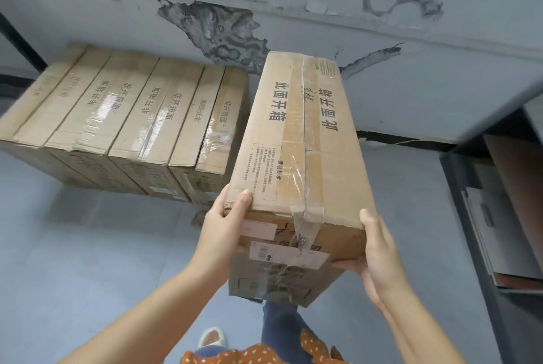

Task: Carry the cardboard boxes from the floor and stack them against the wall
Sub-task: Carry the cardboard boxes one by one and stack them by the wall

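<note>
A long taped cardboard box [296,157] with black printed characters is held up off the floor, its far end pointing toward the wall [411,40]. My left hand [226,225] grips its near left corner, thumb on top. My right hand [379,249] grips the near right corner, fingers curled under the end face. A row of several similar boxes [123,116] stands side by side against the wall, just left of the carried box.
The wall has peeling, cracked paint [223,31]. A dark metal frame with flat boards [499,210] stands at the right. The floor [73,260] is pale grey. My leg and a slipper [213,337] show below the box.
</note>
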`<act>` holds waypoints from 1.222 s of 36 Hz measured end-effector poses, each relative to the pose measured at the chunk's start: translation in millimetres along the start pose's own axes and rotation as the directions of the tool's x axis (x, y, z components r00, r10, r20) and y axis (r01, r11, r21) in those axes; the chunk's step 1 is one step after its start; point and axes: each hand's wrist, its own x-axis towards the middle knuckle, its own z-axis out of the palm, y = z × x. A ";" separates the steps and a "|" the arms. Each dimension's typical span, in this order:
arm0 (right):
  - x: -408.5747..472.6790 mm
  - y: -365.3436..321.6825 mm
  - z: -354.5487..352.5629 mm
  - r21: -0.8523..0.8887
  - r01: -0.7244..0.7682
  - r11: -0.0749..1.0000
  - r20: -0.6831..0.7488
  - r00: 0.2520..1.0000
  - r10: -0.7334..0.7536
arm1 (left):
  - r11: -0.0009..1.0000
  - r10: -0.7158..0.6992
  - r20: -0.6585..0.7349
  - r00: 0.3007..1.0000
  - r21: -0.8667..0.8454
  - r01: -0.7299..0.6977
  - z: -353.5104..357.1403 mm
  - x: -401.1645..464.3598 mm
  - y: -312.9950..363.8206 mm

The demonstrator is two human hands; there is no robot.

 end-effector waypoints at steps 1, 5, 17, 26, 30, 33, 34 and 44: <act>16.3 -5.9 -1.4 -0.009 -0.014 1.000 0.013 1.000 0.014 | 1.000 -0.005 -0.016 1.000 -0.005 0.005 8.7 11.1 4.2; 82.9 -26.5 -5.6 -0.035 -0.067 0.997 0.047 0.997 0.068 | 0.998 -0.064 -0.084 0.994 -0.026 0.062 38.7 58.4 17.4; 256.5 -20.1 41.8 -0.098 -0.114 0.989 0.113 0.986 0.125 | 0.990 -0.142 -0.180 0.973 -0.025 0.140 67.6 233.3 1.4; 331.6 73.8 88.4 -0.085 -0.151 0.985 0.119 0.980 0.160 | 0.983 -0.184 -0.166 0.969 -0.005 0.186 36.6 335.6 -79.7; 337.8 131.5 102.6 -0.096 -0.167 0.981 0.126 0.976 0.179 | 0.973 -0.225 -0.133 0.965 0.022 0.230 12.1 357.1 -128.1; 336.3 167.1 104.5 -0.079 -0.218 0.973 0.089 0.970 0.225 | 0.965 -0.255 -0.087 0.963 0.045 0.260 -0.7 360.1 -159.9; 335.6 176.7 103.5 -0.055 -0.255 0.965 0.084 0.962 0.259 | 0.960 -0.274 -0.078 0.959 0.043 0.278 -3.1 359.4 -170.1; 346.3 231.2 111.0 -0.133 -0.411 0.902 0.110 0.898 0.425 | 0.741 -0.664 0.005 0.748 -0.131 0.659 -25.8 375.7 -216.6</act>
